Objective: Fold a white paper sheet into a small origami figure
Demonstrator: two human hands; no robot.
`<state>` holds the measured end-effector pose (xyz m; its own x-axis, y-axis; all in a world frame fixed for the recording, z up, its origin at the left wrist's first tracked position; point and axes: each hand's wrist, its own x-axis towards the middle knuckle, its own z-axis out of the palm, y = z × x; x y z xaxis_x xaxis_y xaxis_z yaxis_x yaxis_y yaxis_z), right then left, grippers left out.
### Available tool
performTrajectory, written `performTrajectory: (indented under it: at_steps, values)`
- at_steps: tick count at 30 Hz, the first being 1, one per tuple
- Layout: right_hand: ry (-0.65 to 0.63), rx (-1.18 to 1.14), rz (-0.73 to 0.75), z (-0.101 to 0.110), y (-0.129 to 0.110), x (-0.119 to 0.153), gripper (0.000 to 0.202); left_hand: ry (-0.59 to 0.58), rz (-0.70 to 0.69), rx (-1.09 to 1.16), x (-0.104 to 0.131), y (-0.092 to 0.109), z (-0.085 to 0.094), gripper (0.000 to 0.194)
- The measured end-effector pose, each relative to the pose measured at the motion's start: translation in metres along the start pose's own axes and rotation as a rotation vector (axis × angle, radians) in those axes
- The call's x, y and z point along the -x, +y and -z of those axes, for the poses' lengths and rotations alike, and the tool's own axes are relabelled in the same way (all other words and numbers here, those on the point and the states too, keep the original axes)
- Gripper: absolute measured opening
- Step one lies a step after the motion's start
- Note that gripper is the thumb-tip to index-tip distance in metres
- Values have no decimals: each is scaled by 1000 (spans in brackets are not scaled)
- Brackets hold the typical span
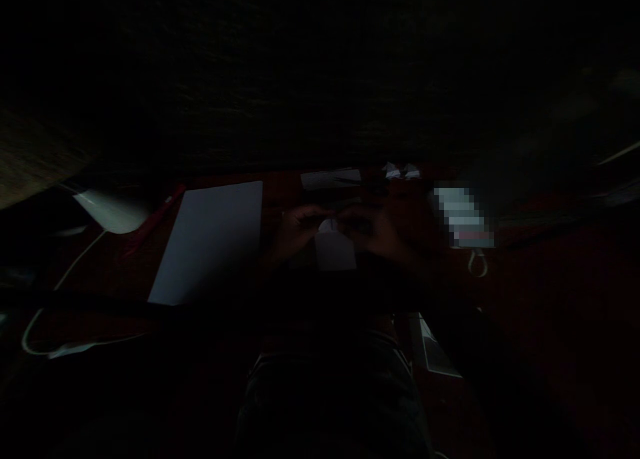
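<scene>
This is an indoor room, very dim, set up as a desk-like spot for paper work; home or office cannot be told. The left hand [297,227] and right hand [383,232] meet at a small white paper [336,254] over a reddish table [277,191]. A large white sheet [215,232] lies left of them, a paper slip [320,180] and crumpled scraps [393,171] lie beyond, and a pale cord [75,267] loops farther left.
</scene>
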<state>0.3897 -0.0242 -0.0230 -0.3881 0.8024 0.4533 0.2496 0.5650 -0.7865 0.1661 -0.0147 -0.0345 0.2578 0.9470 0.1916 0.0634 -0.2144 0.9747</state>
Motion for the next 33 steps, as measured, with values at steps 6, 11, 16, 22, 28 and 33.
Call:
performTrajectory:
  at_steps: [6, 11, 16, 22, 28, 33]
  values:
    - [-2, -26, -7, 1, -2, 1, 14, 2, -21, -6, 2, 6, 1, 28]
    - [15, -18, -28, 2, -2, 1, 16, 25, 6, -4, 3, 6, 0, 29]
    - [37, -32, -37, 3, -3, 1, 14, 61, 66, -33, 4, 3, 1, 32]
    - [28, -34, -26, 3, -7, 1, 11, 79, 91, -44, 5, 7, 2, 53]
    - [-9, -49, 4, 4, -11, 1, 17, 74, 81, -36, 3, 9, -1, 54]
    - [-18, -10, 13, 5, -10, 1, 18, 52, 52, -22, 3, 7, 1, 44]
